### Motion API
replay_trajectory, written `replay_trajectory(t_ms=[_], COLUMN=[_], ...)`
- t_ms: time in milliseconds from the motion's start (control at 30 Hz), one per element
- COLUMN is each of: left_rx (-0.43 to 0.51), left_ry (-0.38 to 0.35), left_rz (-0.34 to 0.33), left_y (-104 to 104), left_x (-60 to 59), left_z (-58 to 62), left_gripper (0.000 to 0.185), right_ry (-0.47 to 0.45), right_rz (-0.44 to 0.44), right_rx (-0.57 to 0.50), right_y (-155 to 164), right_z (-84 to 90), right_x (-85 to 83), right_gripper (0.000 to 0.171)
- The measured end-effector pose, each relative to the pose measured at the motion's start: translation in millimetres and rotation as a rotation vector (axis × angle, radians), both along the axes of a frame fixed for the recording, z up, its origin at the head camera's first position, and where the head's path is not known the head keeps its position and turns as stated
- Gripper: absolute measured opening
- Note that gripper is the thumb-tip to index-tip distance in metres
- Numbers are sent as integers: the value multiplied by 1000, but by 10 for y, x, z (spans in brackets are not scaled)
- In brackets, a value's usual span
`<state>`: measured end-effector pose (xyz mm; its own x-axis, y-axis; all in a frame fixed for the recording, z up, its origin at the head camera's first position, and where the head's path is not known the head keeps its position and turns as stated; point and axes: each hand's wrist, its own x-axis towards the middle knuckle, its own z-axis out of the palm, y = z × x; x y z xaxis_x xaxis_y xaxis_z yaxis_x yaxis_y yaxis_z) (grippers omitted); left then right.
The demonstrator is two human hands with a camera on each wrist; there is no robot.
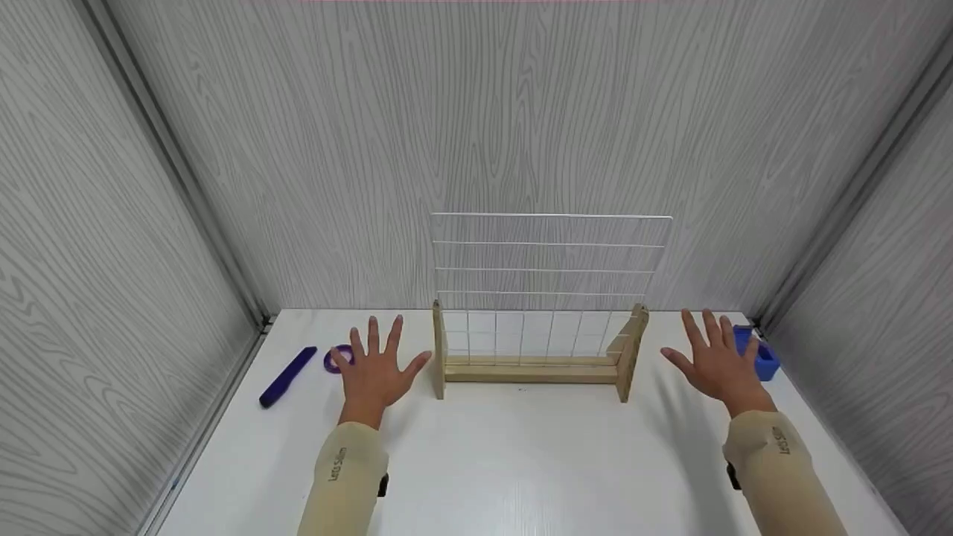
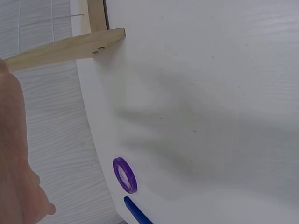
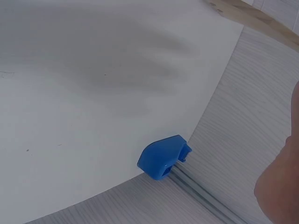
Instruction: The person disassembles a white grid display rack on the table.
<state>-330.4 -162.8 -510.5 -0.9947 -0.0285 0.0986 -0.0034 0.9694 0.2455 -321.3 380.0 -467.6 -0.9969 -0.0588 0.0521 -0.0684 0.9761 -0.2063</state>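
Both my hands hover flat over the white desk (image 1: 521, 461), palms down, fingers spread wide, holding nothing; the finger shadows on the desk in both wrist views suggest they're a bit above it, not pressing.

My left hand (image 1: 376, 368) sits at approx 10 o'clock, thumb pointing toward the wooden rack (image 1: 530, 365), near its left upright but not touching. Just past its fingertips, at 11, lies a purple ring (image 2: 124, 174), w/ a dark blue pen (image 1: 287, 376) further left, near the desk edge.

My right hand (image 1: 718, 361) sits at approx 2 o'clock, apart from the rack's right upright. Just beyond it, by the corner, is a blue clip (image 3: 162, 157).

The rack stands at 12 between my hands, holding a white wire grid (image 1: 551, 260) upright, prob. so it stays put w/o support.
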Motion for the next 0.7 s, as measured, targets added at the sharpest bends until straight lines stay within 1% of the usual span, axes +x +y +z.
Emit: replay_trajectory(t_ms=[233,533,633,700], left_rx=[-13,0,37,89], left_ry=[-11,-15,-23,-31], left_rz=[13,1,5,17], left_y=[12,18,28,31], left_x=[-4,8,5,-3], left_z=[-26,-23,-19,-17], left_gripper=[94,93,93,93], right_ry=[6,13,27,48], right_rz=[0,-11,-16,-22], right_rx=[18,-23,-44,-78], right_y=[-4,16,20,11], right_z=[-8,2,15,18], right_x=[-5,8,11,8], right_gripper=[92,92,93,93])
